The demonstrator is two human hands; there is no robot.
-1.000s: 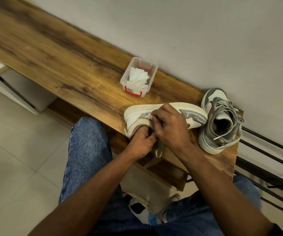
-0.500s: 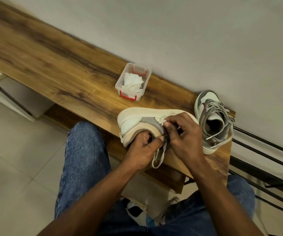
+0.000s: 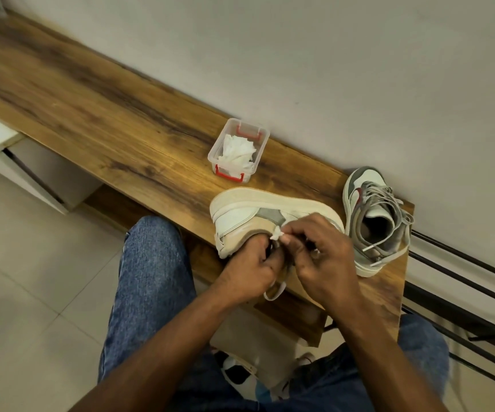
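Wooden bench (image 3: 121, 123) bearing at its near edge a white sneaker (image 3: 240, 215) tipped on its side, sole facing away, partly beneath both hands, left hand (image 3: 249, 275) gripping its collar with curled fingers, right hand (image 3: 323, 263) just beside, thumb and forefinger pinching the lace (image 3: 276, 233) tip over that collar.

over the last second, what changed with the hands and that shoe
The right hand slid off the side of the shoe back to its collar and now pinches the lace there. The shoe tipped a little, showing more sole. The left hand stays gripping the collar; the other sneaker and the clear box stayed put.
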